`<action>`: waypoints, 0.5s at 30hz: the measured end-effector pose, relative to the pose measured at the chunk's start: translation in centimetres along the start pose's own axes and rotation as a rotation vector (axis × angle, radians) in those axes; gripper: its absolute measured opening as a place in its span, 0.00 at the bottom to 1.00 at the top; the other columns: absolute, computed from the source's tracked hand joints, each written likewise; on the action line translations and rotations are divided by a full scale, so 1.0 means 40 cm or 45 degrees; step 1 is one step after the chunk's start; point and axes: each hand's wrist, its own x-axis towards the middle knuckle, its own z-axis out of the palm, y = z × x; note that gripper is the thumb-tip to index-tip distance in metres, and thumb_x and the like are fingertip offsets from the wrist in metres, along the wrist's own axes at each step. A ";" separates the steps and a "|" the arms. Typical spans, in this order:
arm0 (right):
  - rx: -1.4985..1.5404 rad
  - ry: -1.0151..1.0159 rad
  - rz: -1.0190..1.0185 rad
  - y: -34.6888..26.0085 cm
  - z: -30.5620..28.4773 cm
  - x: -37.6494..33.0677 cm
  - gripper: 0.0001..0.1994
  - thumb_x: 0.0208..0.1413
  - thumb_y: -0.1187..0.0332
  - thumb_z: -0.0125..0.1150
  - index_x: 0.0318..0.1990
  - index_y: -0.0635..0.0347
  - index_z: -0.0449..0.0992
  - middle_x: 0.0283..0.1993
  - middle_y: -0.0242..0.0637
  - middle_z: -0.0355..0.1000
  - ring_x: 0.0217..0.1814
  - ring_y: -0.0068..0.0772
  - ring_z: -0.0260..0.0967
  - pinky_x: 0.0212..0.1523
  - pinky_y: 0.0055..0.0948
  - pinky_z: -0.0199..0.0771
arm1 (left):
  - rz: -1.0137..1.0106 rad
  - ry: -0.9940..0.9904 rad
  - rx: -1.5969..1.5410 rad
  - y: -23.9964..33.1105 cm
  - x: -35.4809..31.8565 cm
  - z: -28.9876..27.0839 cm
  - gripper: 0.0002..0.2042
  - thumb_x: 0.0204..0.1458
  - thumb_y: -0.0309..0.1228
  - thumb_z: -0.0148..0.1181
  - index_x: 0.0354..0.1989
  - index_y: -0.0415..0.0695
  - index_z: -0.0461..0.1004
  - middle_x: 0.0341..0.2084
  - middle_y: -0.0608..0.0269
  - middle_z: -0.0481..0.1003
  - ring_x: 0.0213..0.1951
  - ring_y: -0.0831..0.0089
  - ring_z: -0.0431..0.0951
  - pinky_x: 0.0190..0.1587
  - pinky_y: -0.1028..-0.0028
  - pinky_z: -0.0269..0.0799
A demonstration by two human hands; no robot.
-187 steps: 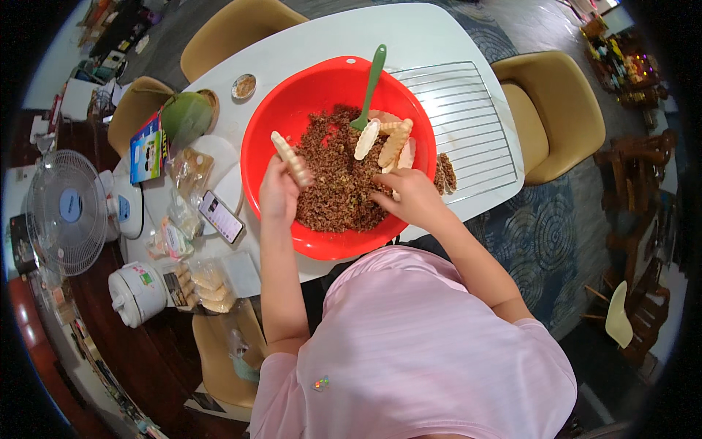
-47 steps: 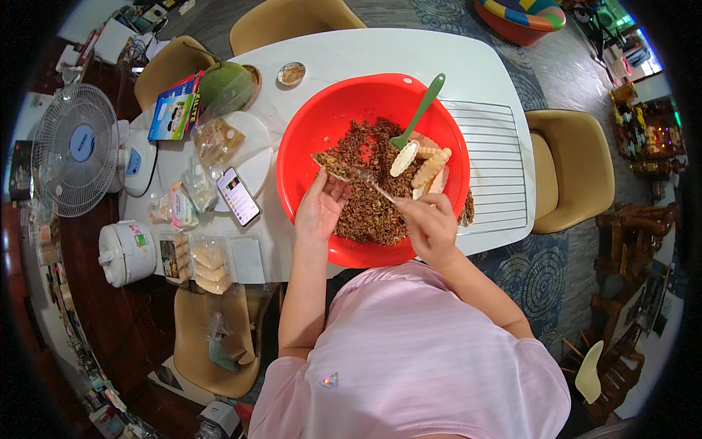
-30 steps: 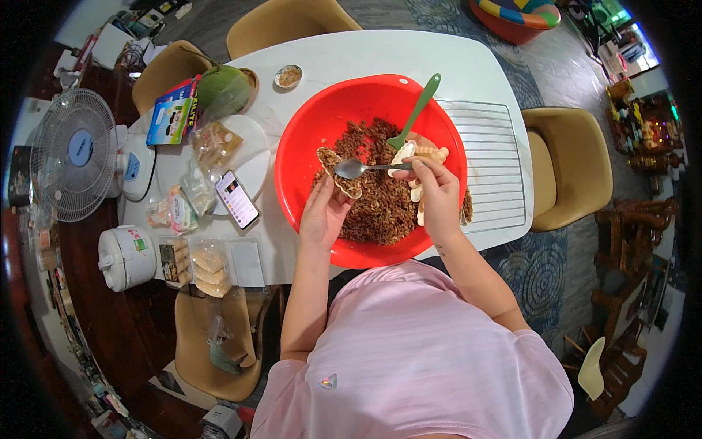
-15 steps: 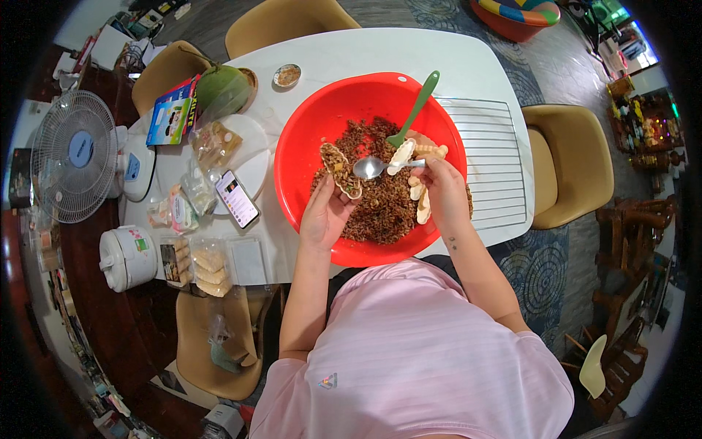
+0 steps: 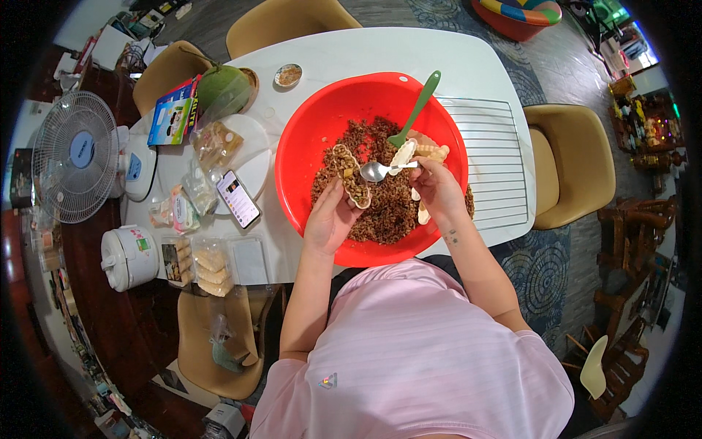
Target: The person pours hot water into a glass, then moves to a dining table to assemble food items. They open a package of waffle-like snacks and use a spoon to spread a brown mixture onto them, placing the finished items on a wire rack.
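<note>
A big red bowl point(image 5: 322, 124) of brown filling mix point(image 5: 391, 208) sits on the white table. My left hand point(image 5: 330, 217) holds a pale open shell point(image 5: 352, 175) partly filled with the mix, over the bowl's left side. My right hand point(image 5: 437, 188) grips a metal spoon point(image 5: 376, 171), its bowl right beside the shell. A green spatula point(image 5: 415, 110) stands in the mix. Several pale filled shells point(image 5: 424, 154) lie in the bowl by my right hand.
A white wire rack point(image 5: 493, 161) lies right of the bowl. To the left are a phone point(image 5: 238, 199), snack bags point(image 5: 212, 143), a green coconut point(image 5: 221, 90), a small dish point(image 5: 288, 74), a rice cooker point(image 5: 130, 256) and a fan point(image 5: 75, 167). Tan chairs point(image 5: 578, 164) ring the table.
My right hand brought the spoon from the mix to the shell, and my left hand tilted the shell up toward it. Earlier both hands were pressing a shell without the spoon.
</note>
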 end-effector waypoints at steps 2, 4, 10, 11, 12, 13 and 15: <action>-0.003 -0.014 -0.033 -0.003 0.001 -0.001 0.08 0.56 0.67 0.53 0.35 0.62 0.75 0.25 0.30 0.70 0.31 0.23 0.67 0.39 0.25 0.65 | 0.003 -0.020 0.004 0.000 0.002 -0.002 0.15 0.62 0.34 0.44 0.56 0.47 0.64 0.50 0.62 0.70 0.48 0.68 0.72 0.49 0.64 0.71; -0.031 -0.022 -0.080 0.002 -0.003 -0.004 0.09 0.56 0.67 0.52 0.35 0.63 0.75 0.24 0.30 0.70 0.32 0.23 0.67 0.38 0.25 0.65 | 0.011 -0.018 0.018 0.001 0.003 -0.002 0.15 0.62 0.34 0.44 0.57 0.47 0.64 0.51 0.62 0.69 0.50 0.68 0.71 0.50 0.65 0.70; -0.379 -0.167 -0.283 -0.015 -0.010 -0.018 0.10 0.58 0.67 0.50 0.36 0.64 0.75 0.26 0.32 0.71 0.30 0.22 0.67 0.38 0.23 0.66 | 0.051 0.070 0.074 0.002 -0.002 0.005 0.17 0.62 0.33 0.43 0.59 0.47 0.61 0.54 0.62 0.67 0.54 0.69 0.69 0.52 0.65 0.69; -0.280 -0.152 -0.299 -0.019 -0.008 -0.015 0.09 0.58 0.68 0.49 0.35 0.64 0.74 0.26 0.32 0.71 0.30 0.22 0.66 0.38 0.23 0.65 | 0.050 0.064 0.069 0.003 -0.003 0.002 0.17 0.62 0.32 0.43 0.59 0.47 0.60 0.55 0.62 0.67 0.54 0.68 0.69 0.53 0.65 0.69; -0.181 -0.136 -0.315 -0.025 -0.005 -0.010 0.09 0.58 0.68 0.49 0.34 0.63 0.74 0.27 0.32 0.70 0.31 0.23 0.65 0.38 0.22 0.64 | 0.049 0.059 0.064 0.002 -0.004 0.000 0.17 0.62 0.32 0.43 0.59 0.46 0.60 0.55 0.62 0.67 0.54 0.68 0.69 0.53 0.64 0.69; -0.083 -0.121 -0.330 -0.030 -0.003 -0.004 0.09 0.58 0.69 0.49 0.32 0.63 0.73 0.27 0.32 0.69 0.31 0.23 0.64 0.39 0.22 0.63 | 0.052 0.044 0.083 0.001 -0.004 -0.002 0.17 0.62 0.32 0.43 0.60 0.46 0.60 0.54 0.62 0.67 0.54 0.68 0.69 0.53 0.64 0.69; -0.053 -0.112 -0.322 -0.027 -0.002 0.007 0.10 0.59 0.68 0.48 0.35 0.64 0.74 0.26 0.31 0.70 0.30 0.21 0.66 0.36 0.22 0.64 | 0.051 0.007 0.120 -0.001 -0.002 -0.002 0.18 0.62 0.31 0.44 0.60 0.45 0.59 0.54 0.61 0.67 0.54 0.68 0.69 0.53 0.63 0.69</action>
